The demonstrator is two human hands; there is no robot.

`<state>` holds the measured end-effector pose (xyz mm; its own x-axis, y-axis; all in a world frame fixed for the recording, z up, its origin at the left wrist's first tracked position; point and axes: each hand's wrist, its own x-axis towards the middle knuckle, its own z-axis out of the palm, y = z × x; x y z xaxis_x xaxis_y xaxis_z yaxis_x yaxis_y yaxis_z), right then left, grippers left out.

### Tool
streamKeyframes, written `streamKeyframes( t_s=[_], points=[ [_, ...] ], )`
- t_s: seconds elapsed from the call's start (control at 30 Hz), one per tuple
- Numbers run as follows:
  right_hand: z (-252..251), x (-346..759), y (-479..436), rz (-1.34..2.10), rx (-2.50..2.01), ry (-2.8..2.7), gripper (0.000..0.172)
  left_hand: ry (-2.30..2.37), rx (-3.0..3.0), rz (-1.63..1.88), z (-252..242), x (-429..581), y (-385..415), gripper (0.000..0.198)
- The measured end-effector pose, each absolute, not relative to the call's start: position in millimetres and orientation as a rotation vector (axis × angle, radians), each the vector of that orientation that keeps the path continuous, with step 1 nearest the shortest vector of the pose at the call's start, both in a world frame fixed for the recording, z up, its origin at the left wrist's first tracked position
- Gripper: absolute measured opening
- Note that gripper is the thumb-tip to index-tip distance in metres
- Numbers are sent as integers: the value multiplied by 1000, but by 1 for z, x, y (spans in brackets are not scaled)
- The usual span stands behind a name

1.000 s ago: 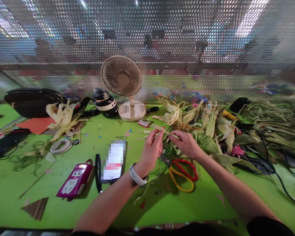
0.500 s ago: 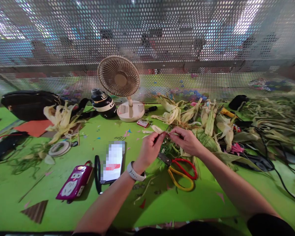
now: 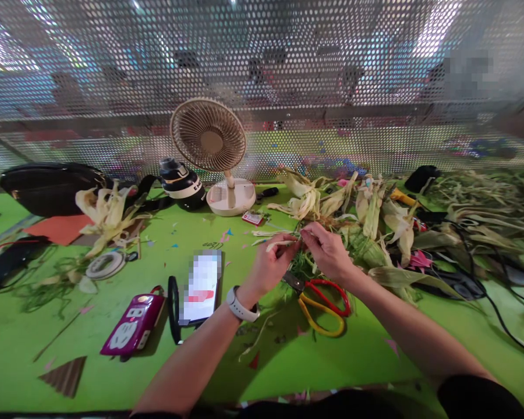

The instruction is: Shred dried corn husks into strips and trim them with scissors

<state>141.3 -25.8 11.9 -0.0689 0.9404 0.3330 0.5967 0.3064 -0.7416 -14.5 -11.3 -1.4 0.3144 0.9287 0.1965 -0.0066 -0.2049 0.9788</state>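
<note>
Over the green table, my left hand (image 3: 271,266) is closed with a pale strip of corn husk (image 3: 281,238) between its fingers. My right hand (image 3: 328,251) is closed in a pinch against the left fingertips. What lies in that pinch is too small to make out. Just below the hands rest scissors (image 3: 317,305) with one red and one yellow handle loop, blades pointing away to the left. Green shredded leaves (image 3: 305,265) lie beneath the fingers. A heap of dried corn husks (image 3: 369,203) spreads behind and right of my right hand.
A beige fan (image 3: 229,198) stands at the back beside a black bottle (image 3: 182,185). Left of my arm lie a phone (image 3: 203,285), a purple power strip (image 3: 133,326) and a tape roll (image 3: 105,265). Black cables (image 3: 475,270) cross the right side. A perforated metal screen (image 3: 288,128) closes off the back.
The husk strip has turned flatter and lower in my left hand. My right fingers have curled in more. The scissors and other things stay put, with a slight shift of view.
</note>
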Motion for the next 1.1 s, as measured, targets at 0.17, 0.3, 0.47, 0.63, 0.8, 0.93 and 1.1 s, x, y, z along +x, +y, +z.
streamKeyframes(
  t_s=[0.17, 0.3, 0.47, 0.63, 0.8, 0.93, 1.1],
  points=[
    [12, 143, -24, 551, -1354, -1747, 24, 906, 1471, 1131, -1, -16, -10, 25],
    [12, 144, -23, 539, -1342, -1726, 24, 1009, 1462, 1179, 0, -19, -9, 25],
    [11, 141, -27, 591, -1323, -1695, 25, 965, 1504, 1299, 4, -16, -13, 19],
    [9, 137, -28, 677, -1256, -1612, 26, 918, 1242, 1292, 7, -11, -12, 24],
    [7, 140, -26, 702, -1252, -1568, 28, 930, 1036, 1165, 10, -12, -10, 32],
    [9, 144, -23, 600, -1220, -1624, 25, 955, 1327, 1134, 12, -18, -9, 36],
    [11, 144, -22, 492, -1180, -1833, 22, 997, 1654, 1086, 8, -21, -11, 28]
  ],
)
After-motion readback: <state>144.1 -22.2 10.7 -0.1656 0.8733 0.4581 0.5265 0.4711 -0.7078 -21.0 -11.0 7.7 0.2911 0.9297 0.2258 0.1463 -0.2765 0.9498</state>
